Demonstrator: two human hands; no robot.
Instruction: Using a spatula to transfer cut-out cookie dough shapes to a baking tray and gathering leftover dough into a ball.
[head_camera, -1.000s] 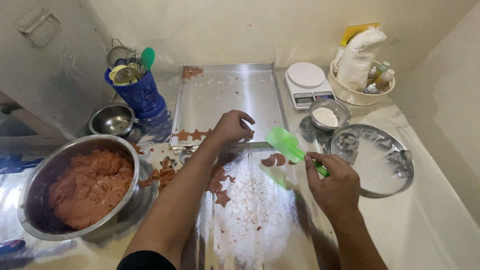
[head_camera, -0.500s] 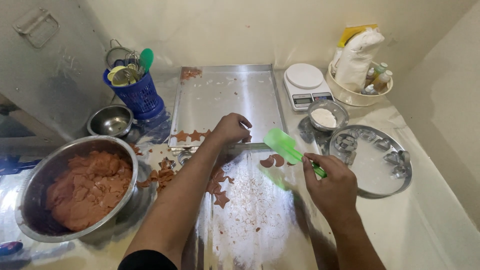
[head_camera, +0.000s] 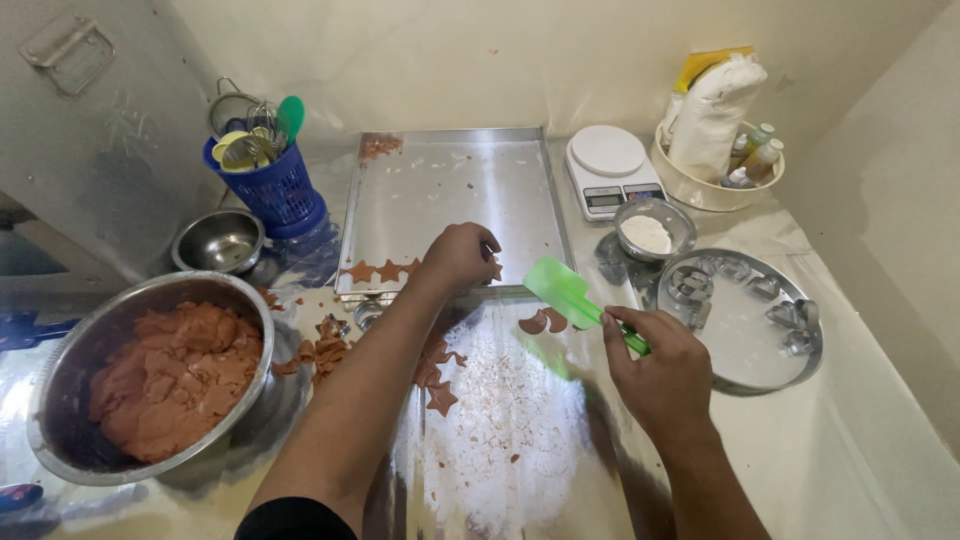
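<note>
Right hand (head_camera: 665, 375), one green spatula (head_camera: 565, 293)

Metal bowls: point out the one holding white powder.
The small metal bowl in front of the kitchen scale. The big bowl holds brown dough; the small bowl by the blue basket looks empty.

Most of the baking tray (head_camera: 455, 195) lay bare, open to a reach from the front. The big dough bowl (head_camera: 60, 400) blocked the counter's (head_camera: 880, 470) left side, the round cutter plate (head_camera: 745, 335) the right; floury counter between stayed passable, dough stars (head_camera: 440, 397) scattered.
</note>
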